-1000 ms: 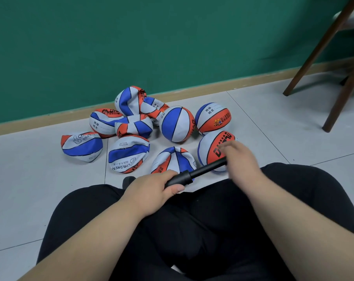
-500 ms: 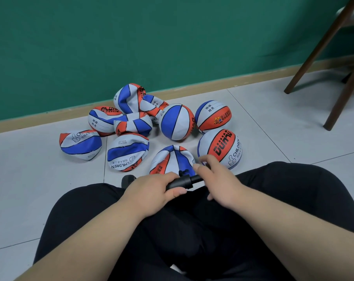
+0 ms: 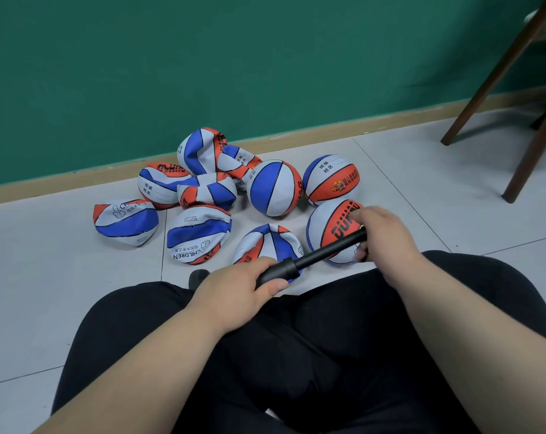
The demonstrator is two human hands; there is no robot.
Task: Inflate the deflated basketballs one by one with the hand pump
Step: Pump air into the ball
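Observation:
A black hand pump (image 3: 312, 256) lies slanted above my lap, its rod drawn out. My left hand (image 3: 237, 292) grips the pump's barrel. My right hand (image 3: 381, 236) grips the handle end at the upper right. Behind the pump sits a flattened red, white and blue basketball (image 3: 265, 245); the pump's nozzle end is hidden under my left hand. Three round, inflated balls stand to the right: one under my right hand (image 3: 331, 233), one blue and white (image 3: 273, 187), one with a label (image 3: 331, 180). Several crumpled, deflated balls (image 3: 198, 234) lie to the left.
A green wall with a wooden skirting board (image 3: 77, 180) runs behind the pile. Brown chair legs (image 3: 497, 76) stand at the upper right on the grey tiled floor (image 3: 453, 170). My black-trousered legs (image 3: 296, 355) fill the lower view.
My right hand has pulled the handle out to the upper right again after pushing it in towards my left hand half a second ago. My left hand has held still.

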